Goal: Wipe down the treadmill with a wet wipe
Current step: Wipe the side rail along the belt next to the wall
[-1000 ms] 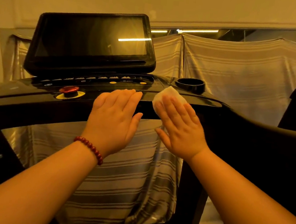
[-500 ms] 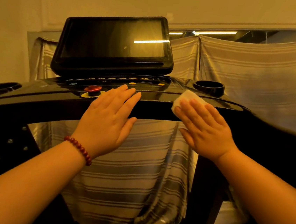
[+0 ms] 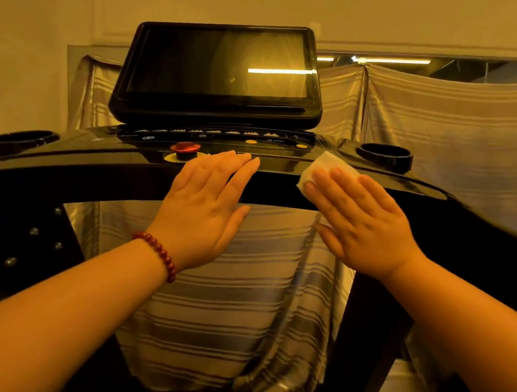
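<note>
Straight fingers (image 3: 341, 188) of the right hand (image 3: 365, 229) press a white wet wipe (image 3: 322, 166) onto the glossy black treadmill console (image 3: 80, 153). The left hand (image 3: 204, 209) rests flat, fingers straight, just to its left. Striped curtain (image 3: 455, 136) hangs on the far side.

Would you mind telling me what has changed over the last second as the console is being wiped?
The right hand has slid the wet wipe slightly left along the front edge of the console, away from the right cup holder. The left hand has shifted nearer the red stop knob. Nothing was grasped or released; both hands stay flat, the right pressing the wipe.
</note>
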### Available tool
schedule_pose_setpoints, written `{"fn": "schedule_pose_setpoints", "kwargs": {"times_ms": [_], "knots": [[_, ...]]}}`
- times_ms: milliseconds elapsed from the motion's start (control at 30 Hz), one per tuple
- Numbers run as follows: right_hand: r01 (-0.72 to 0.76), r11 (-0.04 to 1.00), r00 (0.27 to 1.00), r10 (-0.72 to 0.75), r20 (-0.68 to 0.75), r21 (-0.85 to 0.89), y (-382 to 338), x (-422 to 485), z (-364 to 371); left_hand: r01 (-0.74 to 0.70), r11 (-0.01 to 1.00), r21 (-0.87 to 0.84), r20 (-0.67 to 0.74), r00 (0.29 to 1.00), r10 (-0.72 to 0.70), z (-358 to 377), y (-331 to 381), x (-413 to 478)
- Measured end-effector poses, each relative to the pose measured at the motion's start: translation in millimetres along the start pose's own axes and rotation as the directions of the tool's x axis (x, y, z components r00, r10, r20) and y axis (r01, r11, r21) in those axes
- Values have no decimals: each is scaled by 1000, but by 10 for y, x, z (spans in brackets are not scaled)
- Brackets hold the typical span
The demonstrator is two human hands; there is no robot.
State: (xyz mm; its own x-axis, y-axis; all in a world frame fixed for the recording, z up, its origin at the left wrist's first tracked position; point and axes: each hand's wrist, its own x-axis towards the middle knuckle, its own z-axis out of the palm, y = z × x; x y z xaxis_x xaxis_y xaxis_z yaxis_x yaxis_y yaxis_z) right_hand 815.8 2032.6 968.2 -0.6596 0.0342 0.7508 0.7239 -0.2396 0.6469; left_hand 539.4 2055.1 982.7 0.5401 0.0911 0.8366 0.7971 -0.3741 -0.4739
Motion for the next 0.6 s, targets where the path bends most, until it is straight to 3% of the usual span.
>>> {"fn": "schedule_pose_setpoints", "kwargs": {"times_ms": [133, 367, 600], "knots": [[169, 982, 985, -172, 31, 85, -141, 441, -28, -20, 999, -45, 0, 1000, 20, -21, -17, -8], [36, 996, 994, -45, 103, 87, -73, 189, -108, -26, 1000, -4, 41, 999, 26, -162, -375, -269], [204, 967, 962, -227, 152, 153, -293, 682, -95, -43, 999, 24, 69, 997, 41, -166, -439, -306]]}}
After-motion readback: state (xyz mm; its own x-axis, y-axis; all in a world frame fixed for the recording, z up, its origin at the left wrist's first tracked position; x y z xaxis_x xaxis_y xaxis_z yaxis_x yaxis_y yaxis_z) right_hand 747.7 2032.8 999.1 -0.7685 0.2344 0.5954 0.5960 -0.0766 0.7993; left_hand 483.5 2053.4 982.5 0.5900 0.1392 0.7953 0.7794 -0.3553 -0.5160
